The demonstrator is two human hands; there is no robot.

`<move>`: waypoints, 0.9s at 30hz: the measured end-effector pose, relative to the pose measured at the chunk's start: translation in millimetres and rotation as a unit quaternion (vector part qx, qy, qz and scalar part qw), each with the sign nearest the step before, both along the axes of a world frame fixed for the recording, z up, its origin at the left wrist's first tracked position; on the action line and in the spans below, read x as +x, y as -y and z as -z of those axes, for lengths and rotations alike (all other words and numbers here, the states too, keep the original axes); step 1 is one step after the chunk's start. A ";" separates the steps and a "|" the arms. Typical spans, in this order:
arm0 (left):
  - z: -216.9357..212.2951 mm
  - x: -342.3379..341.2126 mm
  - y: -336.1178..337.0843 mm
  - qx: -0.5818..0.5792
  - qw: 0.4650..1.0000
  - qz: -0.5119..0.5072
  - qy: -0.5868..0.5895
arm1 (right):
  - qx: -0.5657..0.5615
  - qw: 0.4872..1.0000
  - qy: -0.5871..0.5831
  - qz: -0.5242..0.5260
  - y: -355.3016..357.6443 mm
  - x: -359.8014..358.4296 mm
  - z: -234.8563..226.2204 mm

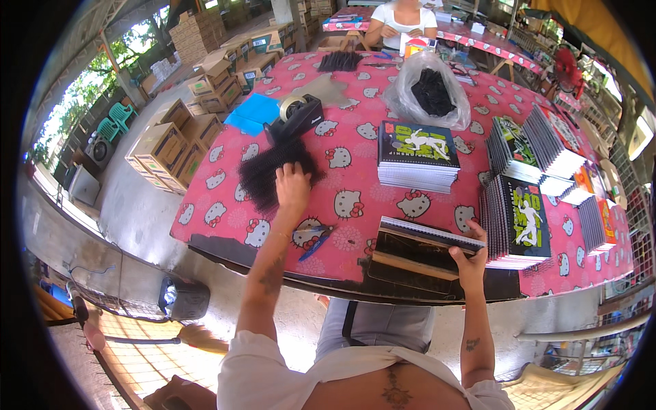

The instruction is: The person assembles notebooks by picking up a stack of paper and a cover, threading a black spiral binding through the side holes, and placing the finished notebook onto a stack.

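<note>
My left hand (292, 186) is on a dark pile of thin black binding coils (266, 171), its fingers curled down into the strands. How many strands it pinches is hidden. My right hand (470, 257) grips the right end of a notebook (430, 234), which rests spine-up with its white page edges showing, against a black wooden jig (413, 256) at the table's near edge. Blue-handled cutting pliers (316, 246) lie between my hands. Right of my right hand stands a stack of spiral notebooks (523, 219) with dark covers.
Another notebook stack (418, 154) sits mid-table, with more stacks (519, 147) at the right. A tape dispenser (295, 117), blue sheet (254, 114) and plastic bag of black coils (432, 92) lie farther back. Across the table sits a person (403, 24). Cardboard boxes (167, 147) stand left.
</note>
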State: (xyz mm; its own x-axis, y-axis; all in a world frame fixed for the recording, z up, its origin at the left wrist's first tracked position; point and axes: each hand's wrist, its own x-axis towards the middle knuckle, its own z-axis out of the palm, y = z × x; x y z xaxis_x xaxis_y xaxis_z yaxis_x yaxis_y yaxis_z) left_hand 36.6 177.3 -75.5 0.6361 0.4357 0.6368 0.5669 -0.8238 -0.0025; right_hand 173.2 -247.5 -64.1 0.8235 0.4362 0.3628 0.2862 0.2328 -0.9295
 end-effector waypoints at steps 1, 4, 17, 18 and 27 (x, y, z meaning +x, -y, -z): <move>0.5 4.3 -9.3 0.007 0.999 -0.035 -0.028 | -0.010 1.000 0.003 0.005 1.8 0.7 1.5; 7.1 6.2 -4.0 0.049 0.997 0.049 0.041 | -0.012 1.000 0.019 0.005 9.6 3.5 -5.3; -89.2 -28.7 182.9 -0.339 0.864 0.329 0.172 | -0.311 0.856 0.413 0.020 -83.8 -34.7 -76.5; -89.7 -29.2 187.5 -0.316 0.871 0.342 0.159 | -0.282 0.860 0.424 0.039 -84.7 -33.7 -75.2; -76.1 -24.1 182.7 -0.341 0.877 0.298 0.161 | -0.289 0.863 0.413 0.032 -87.1 -31.2 -77.3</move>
State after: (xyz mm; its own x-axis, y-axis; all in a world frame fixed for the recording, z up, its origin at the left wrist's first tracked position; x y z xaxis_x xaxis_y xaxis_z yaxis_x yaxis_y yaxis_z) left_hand 12.5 -5.4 0.6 0.7149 0.4370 0.5459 -0.0832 -0.7219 0.6869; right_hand 142.0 -160.4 13.2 0.4176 0.7044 0.5740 0.9015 -0.2420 -0.3589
